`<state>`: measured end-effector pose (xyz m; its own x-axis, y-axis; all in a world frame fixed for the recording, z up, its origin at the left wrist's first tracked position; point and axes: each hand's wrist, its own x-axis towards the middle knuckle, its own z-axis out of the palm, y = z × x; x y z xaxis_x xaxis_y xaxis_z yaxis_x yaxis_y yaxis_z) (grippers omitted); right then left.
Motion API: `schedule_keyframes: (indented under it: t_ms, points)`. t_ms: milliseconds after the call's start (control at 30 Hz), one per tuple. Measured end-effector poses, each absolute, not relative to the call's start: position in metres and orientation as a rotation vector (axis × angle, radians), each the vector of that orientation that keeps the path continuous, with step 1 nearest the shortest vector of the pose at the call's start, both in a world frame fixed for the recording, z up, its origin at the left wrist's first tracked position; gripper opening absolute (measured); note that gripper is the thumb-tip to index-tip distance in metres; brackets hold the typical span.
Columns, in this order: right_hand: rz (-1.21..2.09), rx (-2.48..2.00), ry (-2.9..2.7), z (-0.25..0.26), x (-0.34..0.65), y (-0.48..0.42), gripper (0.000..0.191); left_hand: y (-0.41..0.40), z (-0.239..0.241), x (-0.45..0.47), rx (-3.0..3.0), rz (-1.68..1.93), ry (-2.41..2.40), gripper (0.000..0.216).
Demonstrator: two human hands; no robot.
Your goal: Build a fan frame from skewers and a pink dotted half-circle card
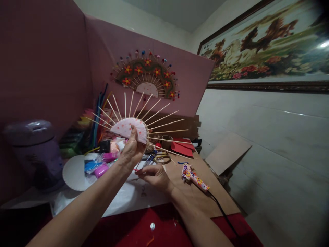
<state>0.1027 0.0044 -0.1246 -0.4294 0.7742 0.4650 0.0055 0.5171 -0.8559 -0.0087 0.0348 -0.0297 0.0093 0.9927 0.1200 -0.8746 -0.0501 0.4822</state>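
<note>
My left hand (131, 148) grips a half-round piece (123, 127) covered in white cloth with red dots, its thumb lying on the front face. Thin wooden sticks (156, 114) fan out from the curved edge, where twine-like cord (147, 132) shows. Below it, my right hand (155, 176) has thumb and forefinger pinched on a thin cord (139, 165) that runs up toward the piece. Under the hands lie pliers (151, 160) and scissors (162, 157), partly hidden.
A flowered glue gun (194, 176) with a black cable lies at right on brown board (218, 195). Red sheets (182, 147) are behind it. At left stand a purple container (33, 154) and a white disc (74, 173). A finished-looking fan (147, 73) hangs on the pink panel (185, 72).
</note>
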Motion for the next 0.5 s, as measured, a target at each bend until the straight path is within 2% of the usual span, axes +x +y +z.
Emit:
schedule_keyframes:
  t_ms: [200, 500]
  points:
    - [0.529, -0.769, -1.928, -0.130, 0.108, 0.014, 0.018, 0.025, -0.026, -0.002, 0.540, 1.477, 0.388, 0.029]
    - [0.189, -1.044, -1.861, -0.131, 0.114, 0.020, 0.019, 0.023, -0.026, -0.003, 0.658, 1.389, 0.490, 0.041]
